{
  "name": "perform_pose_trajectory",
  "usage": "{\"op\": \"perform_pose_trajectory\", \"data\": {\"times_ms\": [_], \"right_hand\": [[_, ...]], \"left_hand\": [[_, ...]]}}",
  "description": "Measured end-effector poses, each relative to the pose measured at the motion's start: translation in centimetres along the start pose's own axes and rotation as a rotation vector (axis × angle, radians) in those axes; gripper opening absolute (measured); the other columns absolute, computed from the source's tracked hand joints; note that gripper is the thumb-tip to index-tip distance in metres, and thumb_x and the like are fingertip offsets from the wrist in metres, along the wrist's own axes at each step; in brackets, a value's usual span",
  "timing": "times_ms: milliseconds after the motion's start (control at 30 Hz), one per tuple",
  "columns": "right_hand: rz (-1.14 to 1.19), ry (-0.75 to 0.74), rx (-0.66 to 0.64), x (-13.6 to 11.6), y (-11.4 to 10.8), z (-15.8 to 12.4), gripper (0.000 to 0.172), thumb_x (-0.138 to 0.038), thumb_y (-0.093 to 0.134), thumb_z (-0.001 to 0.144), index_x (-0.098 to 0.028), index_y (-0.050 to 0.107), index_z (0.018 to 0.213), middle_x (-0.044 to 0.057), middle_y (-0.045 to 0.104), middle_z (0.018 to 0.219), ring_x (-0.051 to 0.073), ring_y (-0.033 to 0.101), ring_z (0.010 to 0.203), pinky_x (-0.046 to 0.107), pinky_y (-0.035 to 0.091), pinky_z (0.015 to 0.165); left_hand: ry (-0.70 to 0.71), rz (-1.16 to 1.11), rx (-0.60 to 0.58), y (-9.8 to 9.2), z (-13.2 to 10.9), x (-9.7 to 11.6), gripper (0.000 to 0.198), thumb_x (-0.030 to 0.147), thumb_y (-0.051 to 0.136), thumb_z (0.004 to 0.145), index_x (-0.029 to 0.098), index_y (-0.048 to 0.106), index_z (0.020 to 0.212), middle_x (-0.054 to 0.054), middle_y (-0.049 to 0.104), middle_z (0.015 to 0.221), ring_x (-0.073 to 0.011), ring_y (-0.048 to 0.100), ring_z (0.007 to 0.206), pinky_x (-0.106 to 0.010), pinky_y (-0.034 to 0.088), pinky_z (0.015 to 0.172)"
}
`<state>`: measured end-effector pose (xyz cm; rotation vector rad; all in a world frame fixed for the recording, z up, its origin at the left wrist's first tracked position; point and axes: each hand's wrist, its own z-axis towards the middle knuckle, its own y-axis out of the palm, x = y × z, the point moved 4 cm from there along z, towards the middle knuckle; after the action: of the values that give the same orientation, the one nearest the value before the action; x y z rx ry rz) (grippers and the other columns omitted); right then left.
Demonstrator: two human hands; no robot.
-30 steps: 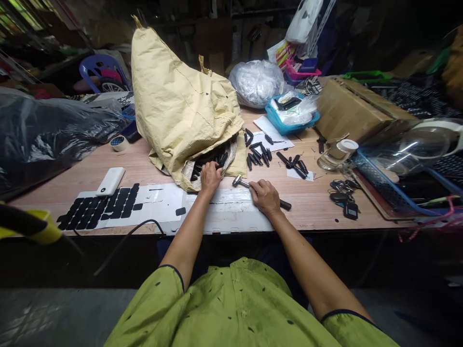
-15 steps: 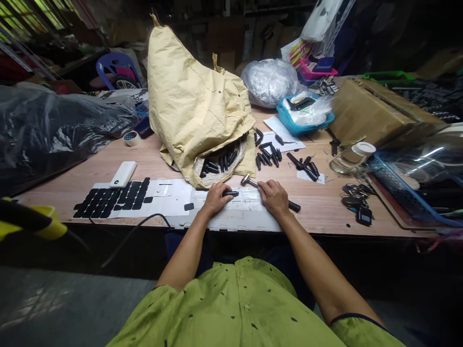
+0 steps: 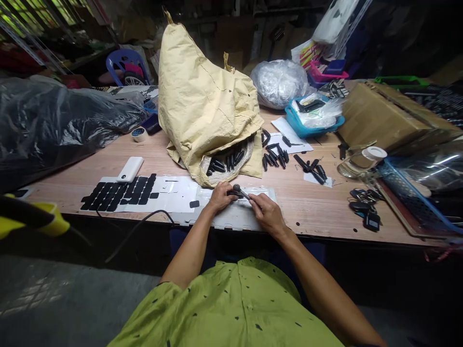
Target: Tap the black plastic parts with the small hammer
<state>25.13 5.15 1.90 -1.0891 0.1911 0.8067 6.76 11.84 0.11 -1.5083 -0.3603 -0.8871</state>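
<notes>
Pinching part (image 3: pixel 236 194) in left hand (image 3: pixel 219 198), gripping hammer (image 3: pixel 243 193) in right hand (image 3: pixel 268 212). With woodgrain table (image 3: pixel 314 212) below both, dim room (image 3: pixel 213 38) beyond.

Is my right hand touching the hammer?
Touching. The head view shows your right hand gripping the hammer, fingers against its shaft, with the hammer's head sticking out past them.

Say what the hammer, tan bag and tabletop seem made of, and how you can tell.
Hammer: probably metal, from its shaft's dull grey sheen.
Tan bag: perhaps paper or coated fabric, matt, with stiff creases.
Tabletop: probably wood or laminate, smooth, showing grain.
</notes>
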Motion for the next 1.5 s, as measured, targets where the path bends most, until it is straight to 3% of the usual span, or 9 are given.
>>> {"op": "perform_pose_trajectory", "data": {"times_ms": [167, 267, 433, 600, 767, 1000, 1200, 1333, 1500], "right_hand": [[-0.09, 0.036, -0.016, -0.8, 0.7, -0.8, 0.037, -0.031, 0.04, 0.103, -0.025, 0.072, 0.119, 0.007, 0.066, 0.088, 0.018, 0.063, 0.08, 0.027, 0.052, 0.073], [-0.111, 0.056, -0.033, -0.6, 0.7, -1.0, 0.036, -0.031, 0.04, 0.102, -0.025, 0.073, 0.116, 0.006, 0.065, 0.085, 0.018, 0.062, 0.077, 0.026, 0.05, 0.069], [-0.087, 0.07, 0.056, -0.3, -0.3, -1.4, 0.039, -0.033, 0.037, 0.104, -0.023, 0.071, 0.121, 0.008, 0.067, 0.093, 0.019, 0.064, 0.085, 0.029, 0.052, 0.078], [-0.11, 0.052, 0.011, 0.1, -0.2, -1.9, 0.039, -0.034, 0.038, 0.104, -0.023, 0.073, 0.115, 0.006, 0.066, 0.085, 0.019, 0.063, 0.08, 0.028, 0.051, 0.072], [-0.213, 0.077, 0.033, 2.4, -0.7, -0.2, 0.036, -0.032, 0.039, 0.102, -0.025, 0.072, 0.117, 0.008, 0.068, 0.094, 0.02, 0.062, 0.086, 0.029, 0.048, 0.073], [-0.417, 0.041, -0.023, 6.9, -1.0, 2.3, 0.029, -0.025, 0.047, 0.097, -0.023, 0.074, 0.108, 0.007, 0.064, 0.087, 0.021, 0.054, 0.082, 0.03, 0.039, 0.07], [-0.459, 0.044, -0.019, 7.4, -0.4, 2.1, 0.027, -0.026, 0.049, 0.096, -0.025, 0.073, 0.108, 0.008, 0.062, 0.089, 0.022, 0.049, 0.085, 0.031, 0.035, 0.073], [-0.47, 0.055, -0.029, 7.0, -0.4, 2.2, 0.028, -0.026, 0.048, 0.097, -0.025, 0.073, 0.11, 0.007, 0.062, 0.089, 0.022, 0.049, 0.086, 0.031, 0.035, 0.073], [-0.477, 0.068, -0.024, 6.9, -0.4, 2.2, 0.029, -0.025, 0.048, 0.097, -0.024, 0.073, 0.111, 0.008, 0.061, 0.09, 0.023, 0.048, 0.086, 0.031, 0.035, 0.073]], "left_hand": [[-0.001, 0.01, 0.003, 0.0, 0.0, 0.0, 0.004, 0.02, 0.077, 0.077, 0.021, 0.073, 0.08, -0.002, 0.062, 0.085, -0.0224, 0.055, 0.093, -0.038, 0.046, 0.091], [-0.002, 0.008, 0.0, 0.1, 0.0, 0.2, 0.007, 0.018, 0.076, 0.077, 0.022, 0.075, 0.083, -0.002, 0.062, 0.085, -0.0219, 0.056, 0.093, -0.037, 0.045, 0.091], [-0.012, 0.011, 0.019, 0.0, 0.0, 0.2, 0.01, 0.021, 0.078, 0.077, 0.022, 0.078, 0.087, -0.003, 0.064, 0.087, -0.0223, 0.056, 0.095, -0.038, 0.045, 0.092], [-0.008, -0.005, 0.042, 0.1, -0.1, 0.1, 0.01, 0.019, 0.078, 0.077, 0.022, 0.078, 0.087, -0.003, 0.065, 0.087, -0.0225, 0.057, 0.096, -0.037, 0.046, 0.091], [0.0, 0.017, 0.041, 0.1, 0.0, 0.1, 0.011, 0.019, 0.077, 0.076, 0.022, 0.077, 0.087, -0.002, 0.065, 0.089, -0.0228, 0.058, 0.096, -0.038, 0.047, 0.091], [0.028, 0.06, 0.039, 0.0, -0.3, 0.4, 0.013, 0.018, 0.077, 0.074, 0.021, 0.075, 0.086, -0.004, 0.066, 0.092, -0.0242, 0.058, 0.099, -0.039, 0.047, 0.093], [0.039, 0.075, 0.044, -0.4, -0.5, 0.7, 0.009, 0.024, 0.075, 0.078, 0.022, 0.073, 0.086, -0.004, 0.066, 0.089, -0.0244, 0.058, 0.096, -0.039, 0.048, 0.092], [0.152, -0.061, 0.017, 0.3, -3.7, 3.1, 0.016, 0.031, 0.068, 0.087, 0.02, 0.071, 0.097, -0.007, 0.068, 0.095, -0.0232, 0.061, 0.095, -0.037, 0.049, 0.089], [0.272, -0.206, -0.371, 4.9, -10.8, 6.2, 0.025, 0.037, 0.058, 0.094, 0.02, 0.07, 0.108, -0.008, 0.072, 0.097, -0.0207, 0.067, 0.088, -0.031, 0.051, 0.084]]}}
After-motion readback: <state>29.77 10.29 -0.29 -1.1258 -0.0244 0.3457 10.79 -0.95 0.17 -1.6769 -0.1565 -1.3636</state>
